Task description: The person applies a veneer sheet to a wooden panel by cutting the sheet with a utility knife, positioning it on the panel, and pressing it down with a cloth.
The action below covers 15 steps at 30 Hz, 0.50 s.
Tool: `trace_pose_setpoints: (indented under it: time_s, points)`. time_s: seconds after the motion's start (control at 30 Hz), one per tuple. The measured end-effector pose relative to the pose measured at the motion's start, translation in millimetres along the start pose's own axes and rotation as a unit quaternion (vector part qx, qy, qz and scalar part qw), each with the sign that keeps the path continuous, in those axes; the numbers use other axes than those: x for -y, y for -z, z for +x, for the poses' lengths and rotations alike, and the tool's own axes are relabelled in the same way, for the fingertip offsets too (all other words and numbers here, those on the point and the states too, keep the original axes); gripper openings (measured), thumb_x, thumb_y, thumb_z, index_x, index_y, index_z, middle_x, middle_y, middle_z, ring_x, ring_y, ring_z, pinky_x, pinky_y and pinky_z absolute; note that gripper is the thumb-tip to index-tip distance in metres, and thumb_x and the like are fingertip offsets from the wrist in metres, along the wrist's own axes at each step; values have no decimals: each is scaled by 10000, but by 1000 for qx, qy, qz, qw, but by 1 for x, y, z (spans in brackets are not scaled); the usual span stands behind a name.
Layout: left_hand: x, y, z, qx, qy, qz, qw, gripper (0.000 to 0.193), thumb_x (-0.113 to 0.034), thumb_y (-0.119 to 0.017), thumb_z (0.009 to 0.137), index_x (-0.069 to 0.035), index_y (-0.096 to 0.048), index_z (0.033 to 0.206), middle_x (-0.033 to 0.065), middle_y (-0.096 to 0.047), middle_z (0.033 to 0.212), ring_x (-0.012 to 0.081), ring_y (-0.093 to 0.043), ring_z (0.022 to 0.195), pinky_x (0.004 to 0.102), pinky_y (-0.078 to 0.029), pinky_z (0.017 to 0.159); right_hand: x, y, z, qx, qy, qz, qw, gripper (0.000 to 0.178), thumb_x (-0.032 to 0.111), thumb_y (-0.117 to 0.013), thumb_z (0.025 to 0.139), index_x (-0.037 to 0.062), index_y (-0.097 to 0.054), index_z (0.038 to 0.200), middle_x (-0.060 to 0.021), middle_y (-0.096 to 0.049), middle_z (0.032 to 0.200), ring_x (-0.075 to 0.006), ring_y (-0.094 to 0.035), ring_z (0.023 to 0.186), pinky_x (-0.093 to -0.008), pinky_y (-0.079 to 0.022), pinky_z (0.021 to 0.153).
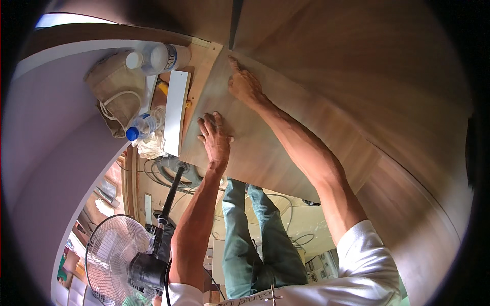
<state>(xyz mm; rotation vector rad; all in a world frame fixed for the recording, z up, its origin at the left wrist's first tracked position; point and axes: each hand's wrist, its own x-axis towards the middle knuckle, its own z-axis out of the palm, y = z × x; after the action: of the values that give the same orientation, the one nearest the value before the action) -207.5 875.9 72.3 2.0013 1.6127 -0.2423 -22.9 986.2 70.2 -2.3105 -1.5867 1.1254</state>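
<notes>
A wood-grain panel (275, 137) lies in front of me, against upright wood-grain boards (347, 66) at the back and right. My left hand (215, 143) rests flat near the panel's left edge, fingers spread and nothing held. Farther out, my right hand (246, 85) reaches to the panel's far corner. Its index finger is stretched out and touches the surface just below a dark narrow gap (235, 25) between the boards. The other fingers of that hand are bent, and I see nothing in them.
Left of the panel are a white strip (177, 109), a blue-capped bottle (143, 126), a large clear bottle (158, 58) and a beige bag (113, 86). A stand fan (120, 255) stands at lower left. Cables (191, 186) and a grey case (321, 266) lie on the floor below.
</notes>
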Motion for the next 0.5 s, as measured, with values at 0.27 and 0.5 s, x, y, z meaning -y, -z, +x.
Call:
trace_pose_setpoints:
  time_s: [0.27,0.5]
  points:
    - [-4,-1,1,13,-11,-4,1000,979,-120,-834,708,-157,-279,1513,172,-219,1559,441,-170,1463,711,-366,1044,-15,-7,18,-56,-74,151,984,698,181,-527,878,222,-280,1530,-234,-681,1092,-409,-629,1084,-490,-469,978]
    - [-1,-3,1,6,-10,2,1000,983,-118,-834,706,-157,-284,1519,180,-208,1565,441,-164,1465,711,-360,1041,-12,-4,19,-67,-74,124,987,728,231,-596,849,270,-299,1513,-186,-679,1144,-391,-625,1107,-481,-471,969]
